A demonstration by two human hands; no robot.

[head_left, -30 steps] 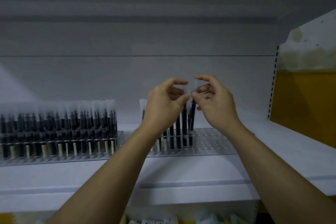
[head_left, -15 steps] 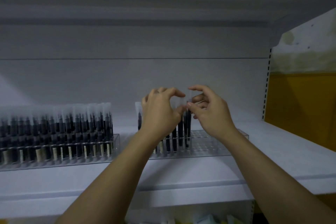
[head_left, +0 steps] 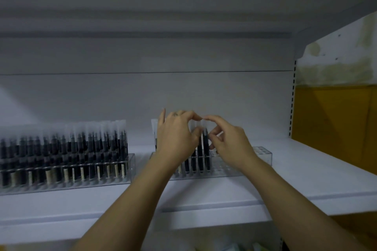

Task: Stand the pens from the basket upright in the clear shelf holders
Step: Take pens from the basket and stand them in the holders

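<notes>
Dim, cool grey light on white shelf (head_left: 306, 181). Above shelf, overhead panel (head_left: 142, 6) sinks into dark shadow bands. Pens (head_left: 61, 149) at shelf's left end smeared, caps (head_left: 120, 126) ghosting double: motion blur. Paler wedge on back panel (head_left: 12, 104) above them. Shelf's right end bows downward, wide-angle distortion.

Both my forearms reach up from the bottom edge and draw together at the middle. My left hand (head_left: 175, 138) shows its back, little finger lifted, forefinger and thumb curled round the tops of the pens (head_left: 200, 149). My right hand (head_left: 230, 144) comes in from the right, forefinger and thumb pinching there too, the two forefingers almost touching.
</notes>
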